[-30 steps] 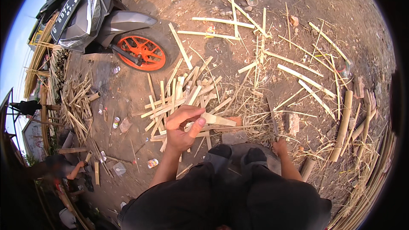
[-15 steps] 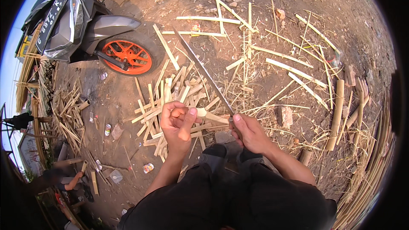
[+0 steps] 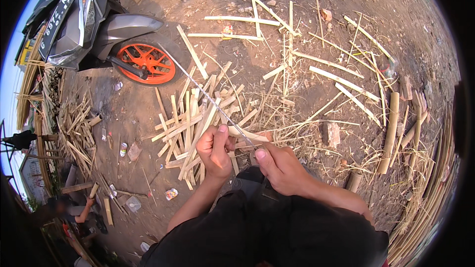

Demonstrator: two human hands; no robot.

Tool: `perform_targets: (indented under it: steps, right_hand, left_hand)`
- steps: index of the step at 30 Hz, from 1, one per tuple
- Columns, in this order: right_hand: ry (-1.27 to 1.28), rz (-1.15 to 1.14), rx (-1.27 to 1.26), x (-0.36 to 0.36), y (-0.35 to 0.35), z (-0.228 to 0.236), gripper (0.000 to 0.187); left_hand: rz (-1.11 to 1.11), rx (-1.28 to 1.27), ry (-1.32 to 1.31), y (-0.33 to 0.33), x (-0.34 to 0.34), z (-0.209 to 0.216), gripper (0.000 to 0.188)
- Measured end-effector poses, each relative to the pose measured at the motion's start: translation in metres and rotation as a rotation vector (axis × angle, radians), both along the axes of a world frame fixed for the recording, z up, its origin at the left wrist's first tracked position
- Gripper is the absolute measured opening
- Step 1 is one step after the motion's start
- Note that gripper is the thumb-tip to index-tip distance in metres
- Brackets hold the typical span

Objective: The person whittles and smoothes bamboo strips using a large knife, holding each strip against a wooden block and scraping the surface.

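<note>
My left hand (image 3: 215, 152) is closed around one end of a pale split bamboo strip (image 3: 250, 136), with the thumb lying on top. The strip's other end points toward my right hand (image 3: 281, 169), which grips the handle of a long, narrow-bladed knife (image 3: 212, 99). From that fist the blade slants up and left, its edge turned almost straight to me, and crosses over the strip. Whether blade and strip touch I cannot tell. The handle is mostly covered by my fingers. Beyond my hands lies a heap of split bamboo pieces (image 3: 170, 133) on the dirt.
A motorbike with an orange front wheel (image 3: 148, 64) stands at the upper left. Loose strips (image 3: 341, 82) and shavings are scattered ahead and right, with a thick bamboo pole (image 3: 390, 133) and a brick (image 3: 331, 134). At lower left another person's arm (image 3: 85, 212) holds a bamboo piece.
The knife's tip has swung left, from above the heap to over the motorbike's front wheel. My right hand has shifted slightly left and nearer; my left hand moved a little right.
</note>
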State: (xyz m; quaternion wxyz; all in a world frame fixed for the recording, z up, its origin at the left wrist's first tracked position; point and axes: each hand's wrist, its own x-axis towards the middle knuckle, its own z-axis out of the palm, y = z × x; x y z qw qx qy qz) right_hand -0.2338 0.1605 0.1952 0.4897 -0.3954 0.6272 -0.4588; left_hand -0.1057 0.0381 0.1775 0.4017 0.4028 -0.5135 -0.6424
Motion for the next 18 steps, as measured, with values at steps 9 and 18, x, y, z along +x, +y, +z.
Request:
perform_targets:
  steps: [9,18]
  right_hand:
    - [0.057,0.017,0.075,-0.004,0.005,-0.003,0.049]
    - [-0.309,-0.288,0.07,-0.034,0.008,-0.039,0.054]
  left_hand:
    - [-0.072,-0.018,-0.049,0.007,0.003,-0.038,0.037]
    - [-0.234,0.046,-0.151,-0.009,-0.014,-0.027,0.011]
